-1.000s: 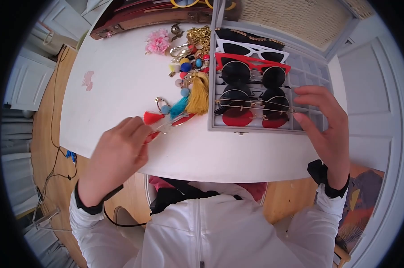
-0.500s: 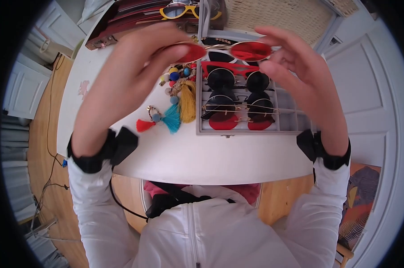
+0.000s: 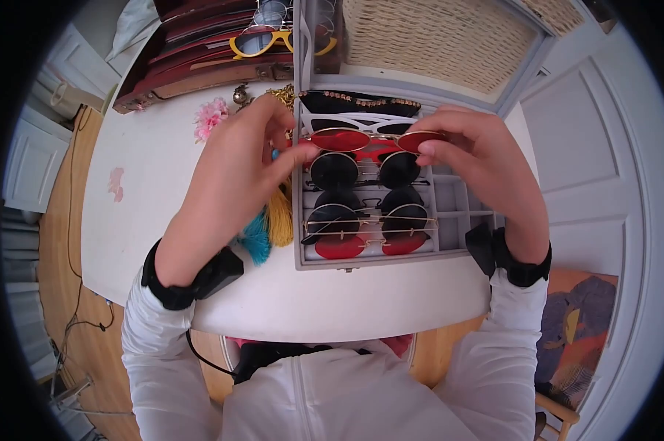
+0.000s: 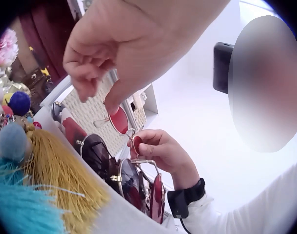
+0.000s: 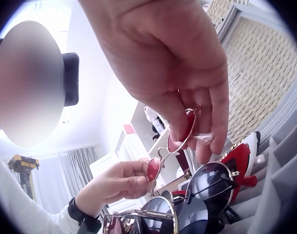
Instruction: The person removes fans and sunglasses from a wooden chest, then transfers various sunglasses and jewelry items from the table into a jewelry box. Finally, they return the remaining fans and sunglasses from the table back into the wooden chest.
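Note:
A pair of red-lensed sunglasses (image 3: 339, 140) with a thin gold frame is held up over the grey sunglasses case (image 3: 299, 220). My right hand (image 3: 486, 165) pinches its right lens between thumb and fingers. At the other end my left hand (image 3: 236, 162) holds the frame's left edge, the thumb at the lens rim in the left wrist view. Beneath, in the case, lie red-framed sunglasses (image 4: 73, 127), white-framed sunglasses (image 3: 346, 120) and round dark sunglasses (image 3: 334, 171). Nearer the front edge are gold-wired sunglasses with red lenses (image 3: 339, 248).
The case's woven lid (image 3: 427, 48) stands raised behind. Left of the case lie a yellow tassel (image 3: 279, 220), a turquoise tassel (image 3: 255, 239) and a pink flower (image 3: 211, 117) on the white table (image 3: 141, 235). A brown case (image 3: 199, 81) with yellow-framed glasses (image 3: 255, 44) stands at the back left.
My left hand has brought the red-lensed sunglasses from the table left of the case up over it. The right hand has taken hold of their other end. Both hands have since lowered them nearer the case.

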The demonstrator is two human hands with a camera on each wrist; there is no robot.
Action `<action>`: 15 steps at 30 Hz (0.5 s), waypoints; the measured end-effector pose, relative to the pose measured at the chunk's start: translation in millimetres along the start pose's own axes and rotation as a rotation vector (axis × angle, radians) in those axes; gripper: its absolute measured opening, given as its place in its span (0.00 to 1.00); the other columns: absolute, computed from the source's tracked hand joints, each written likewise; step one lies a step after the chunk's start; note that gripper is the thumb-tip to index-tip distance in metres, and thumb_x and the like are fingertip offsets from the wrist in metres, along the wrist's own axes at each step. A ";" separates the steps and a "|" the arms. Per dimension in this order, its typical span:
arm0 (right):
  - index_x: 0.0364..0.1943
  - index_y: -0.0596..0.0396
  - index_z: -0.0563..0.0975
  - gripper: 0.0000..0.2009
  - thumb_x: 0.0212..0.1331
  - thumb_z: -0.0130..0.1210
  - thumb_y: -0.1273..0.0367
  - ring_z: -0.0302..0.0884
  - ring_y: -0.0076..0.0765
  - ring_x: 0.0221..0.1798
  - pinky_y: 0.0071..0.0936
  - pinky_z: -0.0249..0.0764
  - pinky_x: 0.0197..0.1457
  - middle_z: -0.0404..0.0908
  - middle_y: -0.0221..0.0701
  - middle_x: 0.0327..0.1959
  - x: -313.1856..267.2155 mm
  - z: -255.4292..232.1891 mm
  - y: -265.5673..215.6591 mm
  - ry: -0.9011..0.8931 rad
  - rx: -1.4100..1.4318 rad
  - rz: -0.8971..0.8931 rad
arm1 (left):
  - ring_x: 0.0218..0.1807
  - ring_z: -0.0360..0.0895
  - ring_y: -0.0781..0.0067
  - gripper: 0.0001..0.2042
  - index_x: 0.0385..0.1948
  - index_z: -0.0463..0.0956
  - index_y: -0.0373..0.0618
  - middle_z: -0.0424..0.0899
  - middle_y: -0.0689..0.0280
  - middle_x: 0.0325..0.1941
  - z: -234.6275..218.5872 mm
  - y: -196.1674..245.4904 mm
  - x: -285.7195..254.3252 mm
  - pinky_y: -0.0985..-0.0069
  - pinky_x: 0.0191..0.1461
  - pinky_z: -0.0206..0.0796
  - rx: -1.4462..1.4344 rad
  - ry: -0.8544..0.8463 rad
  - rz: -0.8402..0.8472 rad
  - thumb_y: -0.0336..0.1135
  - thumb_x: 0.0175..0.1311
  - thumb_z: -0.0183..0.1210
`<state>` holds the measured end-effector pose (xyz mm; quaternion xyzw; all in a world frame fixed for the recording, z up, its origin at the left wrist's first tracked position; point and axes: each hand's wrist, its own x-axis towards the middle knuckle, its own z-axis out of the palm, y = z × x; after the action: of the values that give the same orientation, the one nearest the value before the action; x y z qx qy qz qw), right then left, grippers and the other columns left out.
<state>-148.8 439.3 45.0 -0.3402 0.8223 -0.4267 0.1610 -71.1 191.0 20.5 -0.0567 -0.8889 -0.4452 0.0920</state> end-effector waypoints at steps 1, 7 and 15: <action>0.39 0.65 0.78 0.08 0.55 0.53 0.78 0.74 0.23 0.34 0.19 0.72 0.40 0.79 0.31 0.33 -1.3 -1.6 2.3 0.037 -0.016 -0.014 | 0.27 0.69 0.80 0.11 0.36 0.74 0.36 0.74 0.66 0.26 -2.4 2.8 -2.7 0.81 0.30 0.62 0.129 -0.015 -0.030 0.28 0.53 0.63; 0.34 0.58 0.81 0.08 0.47 0.61 0.75 0.68 0.28 0.28 0.24 0.66 0.35 0.75 0.30 0.21 -7.1 -4.2 4.5 0.181 -0.241 -0.031 | 0.24 0.67 0.72 0.10 0.29 0.77 0.37 0.71 0.63 0.26 4.9 -0.5 -13.1 0.77 0.27 0.61 0.208 -0.127 0.149 0.25 0.44 0.67; 0.34 0.55 0.82 0.08 0.47 0.62 0.74 0.65 0.28 0.28 0.25 0.64 0.34 0.74 0.29 0.22 -6.5 1.3 9.0 0.181 -0.263 0.018 | 0.28 0.73 0.67 0.08 0.28 0.78 0.37 0.73 0.63 0.28 9.7 -6.0 -12.3 0.75 0.31 0.65 0.175 -0.165 0.172 0.18 0.45 0.62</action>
<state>-147.1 446.7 36.8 -0.3109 0.8853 -0.3429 0.0442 -61.3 195.0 7.5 -0.1609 -0.9207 -0.3503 0.0610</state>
